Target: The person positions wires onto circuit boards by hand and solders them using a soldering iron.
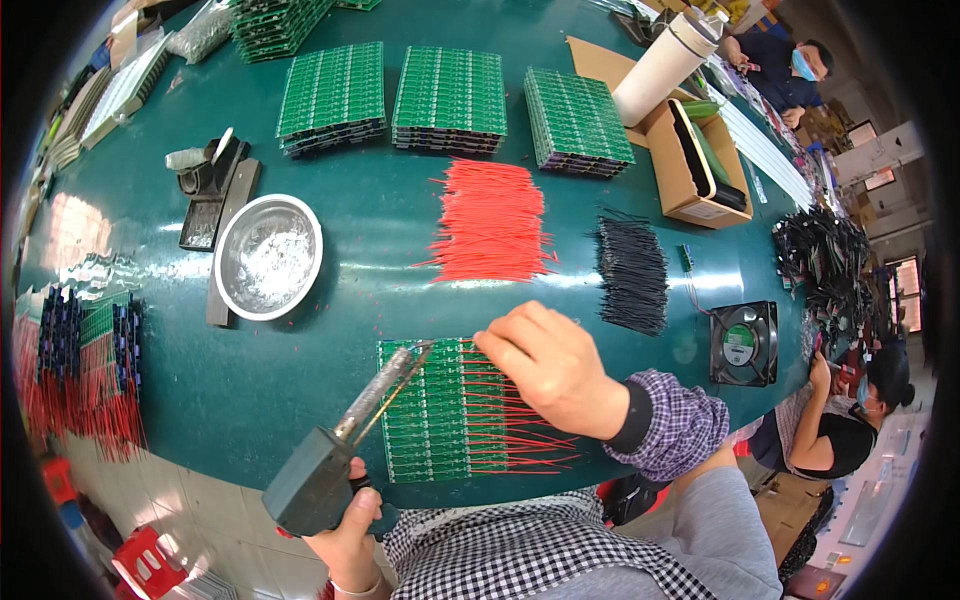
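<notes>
A: Left hand [345, 535]?

B: Clenched round the dark handle of a soldering iron [340, 445], low at the near table edge. Metal shaft slanting up and to the right, tip at the top left corner of the green circuit board panel [425, 420].

A: And the right hand [550, 365]?

B: Resting knuckles-up on the panel's upper right part, fingers curled down onto the red wires [520, 440] soldered there. Pinching a wire or only pressing on them: cannot tell, fingertips hidden beneath the hand. Checked sleeve [670, 425] behind the wrist.

A: Where does the panel lie?

B: Flat on the green table [300, 350], right at the near edge, between both hands. Red wires fanning off its right side, past the panel's edge.

A: Further back?

B: Loose pile of red wires [490, 220] beyond the right hand, bundle of black wires [632, 275] just to its right. Three stacks of green boards [450, 95] in a row behind those. Metal bowl [268, 256] off to the left, near a dark iron stand [212, 185]. Small black fan [743, 343] at the right edge, open cardboard box [690, 165] behind it, white tube [665, 65] leaning beside the box.

A: Anyone else?

B: One person seated at the right [840, 420], another at the far right corner [785, 70].
</notes>
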`<state>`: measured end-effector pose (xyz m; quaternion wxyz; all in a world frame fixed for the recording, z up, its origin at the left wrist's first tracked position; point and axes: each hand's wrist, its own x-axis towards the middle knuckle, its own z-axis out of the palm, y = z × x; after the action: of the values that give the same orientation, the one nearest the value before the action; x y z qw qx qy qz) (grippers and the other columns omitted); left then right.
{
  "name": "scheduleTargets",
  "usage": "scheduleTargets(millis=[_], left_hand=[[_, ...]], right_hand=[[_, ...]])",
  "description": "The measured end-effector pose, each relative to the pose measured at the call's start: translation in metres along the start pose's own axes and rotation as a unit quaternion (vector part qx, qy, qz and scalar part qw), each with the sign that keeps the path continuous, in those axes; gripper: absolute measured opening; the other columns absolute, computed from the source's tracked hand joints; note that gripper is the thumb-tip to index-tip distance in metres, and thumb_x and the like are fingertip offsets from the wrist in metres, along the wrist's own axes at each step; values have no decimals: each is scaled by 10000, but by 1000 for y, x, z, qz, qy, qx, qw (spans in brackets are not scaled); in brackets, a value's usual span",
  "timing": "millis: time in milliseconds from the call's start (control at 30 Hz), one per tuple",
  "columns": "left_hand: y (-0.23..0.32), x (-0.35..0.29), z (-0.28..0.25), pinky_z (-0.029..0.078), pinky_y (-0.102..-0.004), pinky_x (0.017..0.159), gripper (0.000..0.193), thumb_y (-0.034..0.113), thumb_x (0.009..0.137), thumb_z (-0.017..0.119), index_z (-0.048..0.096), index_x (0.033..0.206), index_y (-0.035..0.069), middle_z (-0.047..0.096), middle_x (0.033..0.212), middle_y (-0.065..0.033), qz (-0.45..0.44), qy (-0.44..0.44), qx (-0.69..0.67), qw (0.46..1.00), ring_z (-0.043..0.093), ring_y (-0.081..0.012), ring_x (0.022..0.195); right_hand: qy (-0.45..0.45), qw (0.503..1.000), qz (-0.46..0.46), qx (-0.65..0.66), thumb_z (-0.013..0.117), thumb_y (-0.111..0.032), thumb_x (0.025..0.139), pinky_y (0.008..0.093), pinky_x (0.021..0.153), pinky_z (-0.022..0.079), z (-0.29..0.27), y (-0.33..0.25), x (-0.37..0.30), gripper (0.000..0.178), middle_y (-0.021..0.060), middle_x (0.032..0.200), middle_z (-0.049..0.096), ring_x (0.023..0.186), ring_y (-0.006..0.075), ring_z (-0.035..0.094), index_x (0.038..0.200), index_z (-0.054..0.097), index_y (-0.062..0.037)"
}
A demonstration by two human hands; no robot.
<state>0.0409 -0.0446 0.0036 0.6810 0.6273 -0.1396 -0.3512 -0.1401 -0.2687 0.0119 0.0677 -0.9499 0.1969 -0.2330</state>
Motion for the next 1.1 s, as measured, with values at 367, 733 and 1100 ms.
scheduleTargets(millis=[367, 733, 1100], left_hand=[[-17, -12, -6, 513, -278, 603, 358, -20, 764, 815, 691, 1099, -42, 714, 986, -122, 5, -24, 203, 979, 644, -152, 705], [-7, 0, 7, 508, -305, 589, 246, -1, 707, 813, 726, 934, -37, 693, 834, -113, 63, -66, 283, 955, 646, -183, 659], [0, 6, 12, 504, -308, 559, 216, -6, 711, 797, 725, 912, -42, 683, 811, -118, 89, -102, 316, 939, 654, -199, 631]], right_hand=[[21, 999, 6, 44, 698, -32, 745, 319, 658, 543, 25, -2, -10, 266, 90, 930, 661, 800, 212, 646, 1001, 696, 41], [22, 999, 7, 30, 713, -68, 734, 313, 625, 517, 25, -2, -8, 254, 80, 924, 684, 780, 203, 678, 980, 724, -5], [14, 999, -12, 33, 712, -58, 746, 322, 642, 502, 25, 1, -6, 231, 87, 912, 649, 786, 214, 642, 962, 673, 13]])
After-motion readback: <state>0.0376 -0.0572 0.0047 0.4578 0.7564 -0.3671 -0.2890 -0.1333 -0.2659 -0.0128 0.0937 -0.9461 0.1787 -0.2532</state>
